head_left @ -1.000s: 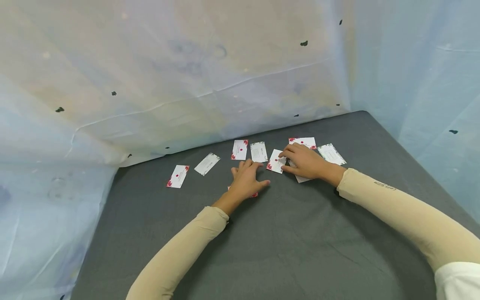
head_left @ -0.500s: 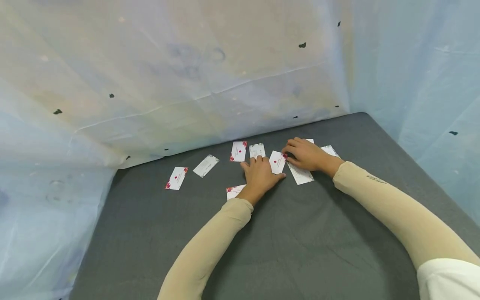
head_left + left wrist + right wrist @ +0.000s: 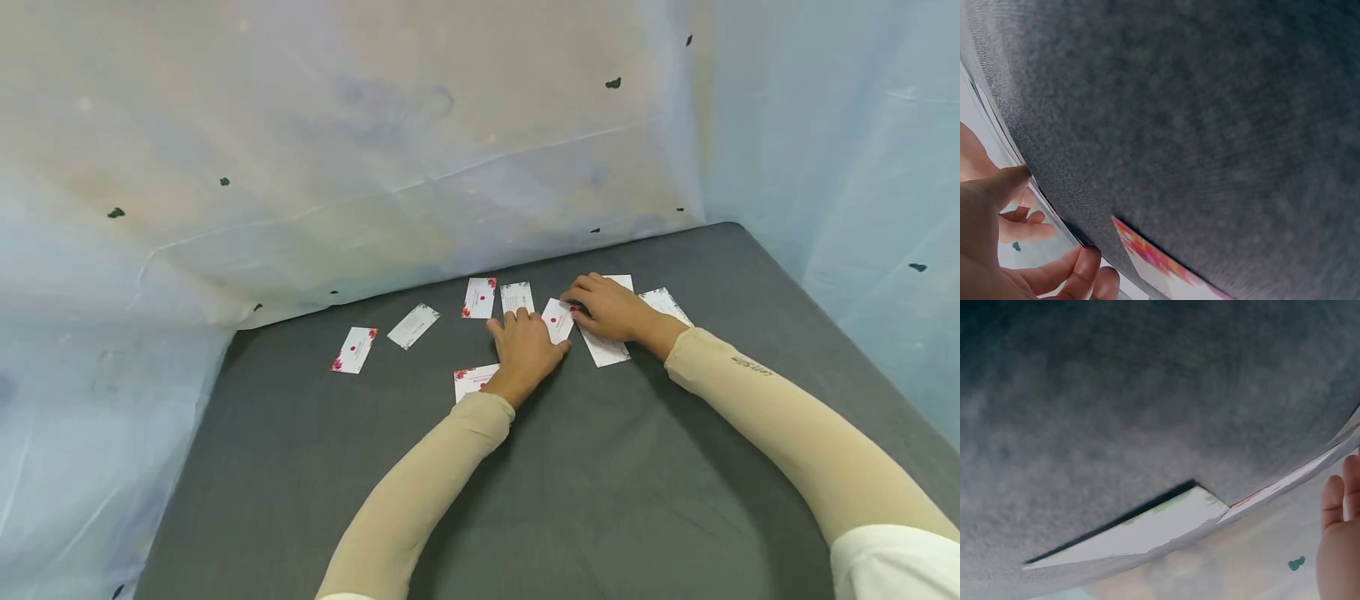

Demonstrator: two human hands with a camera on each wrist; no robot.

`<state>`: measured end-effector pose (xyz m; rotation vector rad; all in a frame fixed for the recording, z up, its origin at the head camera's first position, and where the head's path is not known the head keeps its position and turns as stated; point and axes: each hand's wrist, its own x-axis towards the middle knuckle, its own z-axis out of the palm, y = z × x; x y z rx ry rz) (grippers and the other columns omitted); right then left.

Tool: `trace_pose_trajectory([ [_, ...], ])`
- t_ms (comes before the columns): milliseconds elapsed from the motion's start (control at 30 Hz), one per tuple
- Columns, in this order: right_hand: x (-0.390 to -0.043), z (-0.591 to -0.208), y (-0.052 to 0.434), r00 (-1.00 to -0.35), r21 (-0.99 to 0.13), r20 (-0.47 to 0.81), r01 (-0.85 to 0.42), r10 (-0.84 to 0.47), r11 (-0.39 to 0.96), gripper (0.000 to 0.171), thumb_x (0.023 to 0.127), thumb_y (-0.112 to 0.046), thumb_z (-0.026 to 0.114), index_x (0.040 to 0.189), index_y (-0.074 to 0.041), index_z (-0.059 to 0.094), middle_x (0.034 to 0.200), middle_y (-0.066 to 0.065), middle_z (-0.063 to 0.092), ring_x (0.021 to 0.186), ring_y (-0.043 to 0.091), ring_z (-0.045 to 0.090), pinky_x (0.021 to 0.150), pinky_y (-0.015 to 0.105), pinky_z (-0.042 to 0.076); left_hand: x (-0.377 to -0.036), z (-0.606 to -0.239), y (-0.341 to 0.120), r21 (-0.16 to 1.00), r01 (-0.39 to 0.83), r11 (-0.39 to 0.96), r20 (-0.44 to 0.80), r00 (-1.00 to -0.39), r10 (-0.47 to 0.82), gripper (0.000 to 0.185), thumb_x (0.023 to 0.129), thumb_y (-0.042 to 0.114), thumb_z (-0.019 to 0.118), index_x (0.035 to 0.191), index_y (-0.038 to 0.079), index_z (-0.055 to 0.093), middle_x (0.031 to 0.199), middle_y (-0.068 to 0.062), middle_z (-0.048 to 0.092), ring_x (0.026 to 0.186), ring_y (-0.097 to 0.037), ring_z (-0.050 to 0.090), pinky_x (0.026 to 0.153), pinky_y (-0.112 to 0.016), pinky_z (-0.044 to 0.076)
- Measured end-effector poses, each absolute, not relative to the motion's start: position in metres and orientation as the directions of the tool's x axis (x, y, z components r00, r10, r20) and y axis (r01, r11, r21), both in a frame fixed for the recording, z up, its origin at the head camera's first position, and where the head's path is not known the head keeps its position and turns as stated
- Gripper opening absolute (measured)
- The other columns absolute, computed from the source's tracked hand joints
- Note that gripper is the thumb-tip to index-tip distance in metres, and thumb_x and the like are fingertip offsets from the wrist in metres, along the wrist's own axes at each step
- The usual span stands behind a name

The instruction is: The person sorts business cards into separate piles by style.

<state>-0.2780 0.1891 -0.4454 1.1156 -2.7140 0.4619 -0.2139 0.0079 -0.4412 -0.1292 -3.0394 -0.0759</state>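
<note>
Mid-gather: my left hand [image 3: 527,350] lies flat, my right hand [image 3: 609,308] pinches the small white red-flowered paper card [image 3: 557,321] (dark grey tabletop [image 3: 600,483]). Next: lift cleanly.

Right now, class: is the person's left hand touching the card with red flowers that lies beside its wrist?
Cannot tell. In the head view the left hand overlaps the red-flowered card at the wrist, hiding any contact or gap.

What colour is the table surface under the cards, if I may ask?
Dark grey table surface, best seen in the head view.
</note>
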Motion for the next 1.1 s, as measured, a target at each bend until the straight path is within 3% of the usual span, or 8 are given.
trace_pose_trajectory([
  [367,-0.2783,-0.4454,0.1922,-0.718,-0.247,0.292,-0.695,-0.632,0.675,0.029,0.099,-0.005,0.051,0.126,-0.004,0.063,0.118,0.015,0.063,0.109,0.033,0.055,0.097,0.049,0.043,-0.2114,-0.4393,0.0145,0.069,0.058,0.996,0.158,-0.986,0.046,0.054,0.084,0.060,0.067,0.105,0.010,0.070,0.108,-0.007,0.063,0.105,-0.028,0.057,0.093,-0.053,0.031],
  [600,-0.2788,-0.4456,0.1967,-0.729,-0.242,0.281,-0.683,-0.624,0.689,0.052,0.087,0.011,0.050,0.136,-0.005,0.055,0.125,0.018,0.059,0.116,0.037,0.052,0.102,0.052,0.041,-0.2117,-0.4402,0.0170,0.077,0.061,0.995,0.235,-0.971,0.041,0.048,0.082,0.054,0.069,0.103,0.010,0.067,0.107,-0.007,0.059,0.101,-0.027,0.056,0.089,-0.051,0.033],
  [1100,-0.2815,-0.4441,0.1991,-0.752,-0.302,0.255,-0.659,-0.608,0.689,0.062,0.084,-0.007,0.066,0.144,-0.010,0.051,0.134,0.015,0.057,0.119,0.036,0.050,0.102,0.055,0.038,-0.2141,-0.4400,0.0138,0.181,0.116,0.977,0.278,-0.959,0.063,0.052,0.078,0.044,0.078,0.118,0.014,0.065,0.118,-0.005,0.055,0.109,-0.025,0.053,0.091,-0.050,0.031],
])
